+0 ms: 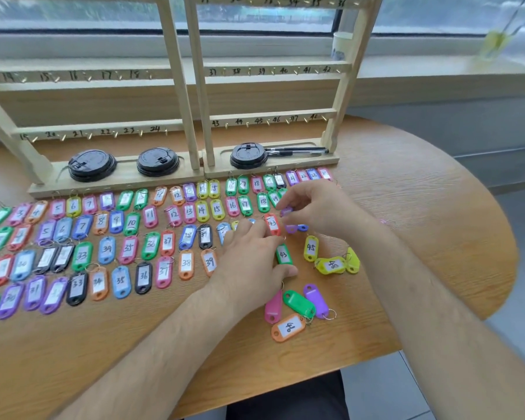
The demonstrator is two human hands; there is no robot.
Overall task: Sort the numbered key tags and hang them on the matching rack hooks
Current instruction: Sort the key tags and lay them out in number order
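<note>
Forearms cross the tabletop (406,237): left fingers (249,231) lie flat on sorted tags (128,247), right fingers (290,199) just beyond pinch a purple tag (286,211), probably mid-sorting, needing its matching row next.

One wide-angle camera, worn on the person's head, looks forward and down across the table (406,207) toward the wooden rack (179,86). It sits close in front of the rack, slightly right of its middle, and cuts off the rack's top rows and left end.

Wooden table (406,207): rows of numbered tags (202,210); my left hand (252,253) lies flat on them; my right hand (322,207) pinches a purple tag (286,211).
</note>
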